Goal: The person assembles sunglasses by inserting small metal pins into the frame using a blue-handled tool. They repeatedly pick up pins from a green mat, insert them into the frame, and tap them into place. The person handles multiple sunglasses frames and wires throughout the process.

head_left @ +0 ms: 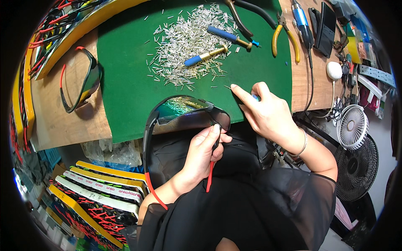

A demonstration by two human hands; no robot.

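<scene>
My left hand (204, 146) is closed round the hinge end of a pair of sunglasses (147, 142), which has a black frame, a mirrored lens and red temple tips. The lens tilts up by the mat's near edge. Over the green mat (268, 75), my right hand (268, 111) reaches its index fingertip to a thin metal pin (227, 87). Its other fingers curl round a blue object (256, 97), mostly hidden, whose kind I cannot make out. Beyond lies a heap of small silver pins (180, 46), with two blue-handled brass hand tools (222, 33) (205, 56) on top.
Another pair of sunglasses (90, 79) lies at the left. Yellow-handled cutters (284, 35), dark-handled pliers (238, 19), a blue corded electric screwdriver (300, 21) and a phone (325, 29) lie at the far right. Yellow-edged trays of glasses (88, 209) stand lower left; a white fan (352, 125) stands right.
</scene>
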